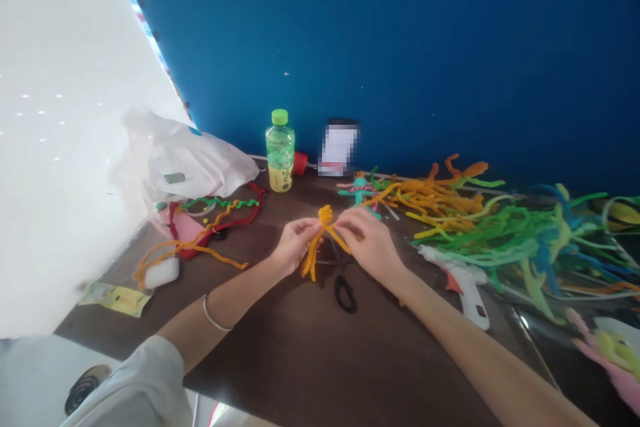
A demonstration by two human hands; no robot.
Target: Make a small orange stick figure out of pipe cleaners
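My left hand (294,244) and right hand (369,240) pinch the orange fuzzy-wire figure (325,216) above the desk (295,353), whose dark top stretches between my forearms; scissors (346,309) lie below, green strands (465,233) crowd rightward.

Where Things Are on My Desk (280,367)

Along the back edge, before the wall (400,47), stands a bottle (280,153), and to its right a phone (339,147). At the back left corner lies a plastic bag (210,163); in front of it are loose stems (226,258) and a small case (161,273). A packet (116,299) lies near the front left corner. Between my left hand (296,243) and right hand (370,240) is a stem figure (325,215); scissors (345,295) lie nearer to the front edge. On the right spreads a stem pile (480,233), with a glue gun (467,287) before it.
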